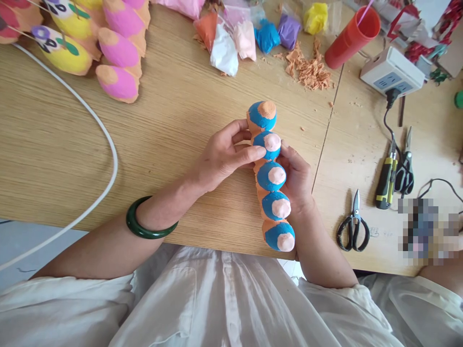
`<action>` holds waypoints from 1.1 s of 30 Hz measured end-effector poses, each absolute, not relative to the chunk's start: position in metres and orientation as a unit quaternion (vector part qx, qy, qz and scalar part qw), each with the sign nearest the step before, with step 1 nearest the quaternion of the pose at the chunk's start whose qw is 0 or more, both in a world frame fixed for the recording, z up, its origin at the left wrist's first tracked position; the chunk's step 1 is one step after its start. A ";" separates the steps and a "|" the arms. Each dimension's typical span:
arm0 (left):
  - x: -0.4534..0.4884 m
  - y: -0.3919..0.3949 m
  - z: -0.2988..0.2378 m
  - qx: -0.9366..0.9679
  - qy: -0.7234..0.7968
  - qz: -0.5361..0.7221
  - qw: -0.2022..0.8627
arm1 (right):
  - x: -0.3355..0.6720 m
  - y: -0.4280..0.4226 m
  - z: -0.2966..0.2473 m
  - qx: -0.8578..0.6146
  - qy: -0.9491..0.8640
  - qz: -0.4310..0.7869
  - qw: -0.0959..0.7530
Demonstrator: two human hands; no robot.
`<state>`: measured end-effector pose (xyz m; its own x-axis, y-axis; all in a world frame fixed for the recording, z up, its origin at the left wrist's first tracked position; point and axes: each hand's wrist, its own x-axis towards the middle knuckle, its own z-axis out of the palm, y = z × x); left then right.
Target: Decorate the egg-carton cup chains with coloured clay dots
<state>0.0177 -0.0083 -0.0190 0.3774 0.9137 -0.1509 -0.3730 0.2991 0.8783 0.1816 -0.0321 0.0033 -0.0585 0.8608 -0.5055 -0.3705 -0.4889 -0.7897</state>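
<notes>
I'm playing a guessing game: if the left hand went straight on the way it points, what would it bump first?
The bumpy blue strip: the left hand touches it now. Beyond, perhaps the right hand, though depth is unclear.

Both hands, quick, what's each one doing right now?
Left hand: holding the blue-domed strip, thumb on a dome.
Right hand: holding the same strip's other side; some fingers hidden.

Strip [271, 176]'s between left hand [227, 156] and right hand [298, 176], over the table [181, 96]. Bags [224, 50] lie behind, shavings [313, 71] just left of the cup [347, 43], socket [383, 67] (yep, plug [392, 98]'s in) further right.
</notes>
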 end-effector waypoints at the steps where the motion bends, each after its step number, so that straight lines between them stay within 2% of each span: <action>1: 0.017 -0.008 -0.020 0.403 0.338 0.441 0.727 | 0.182 -0.032 0.002 -0.524 -0.235 0.685 0.448; 7: 0.018 -0.010 -0.020 0.437 0.353 0.461 0.687 | 0.184 -0.033 -0.005 -0.521 -0.239 0.675 0.465; 15: 0.021 -0.017 -0.011 0.448 0.341 0.509 0.652 | 0.192 -0.035 -0.003 -0.520 -0.292 0.672 0.439; 33: 0.019 -0.015 -0.008 0.405 0.254 0.465 0.745 | 0.195 -0.033 -0.002 -0.486 -0.335 0.658 0.467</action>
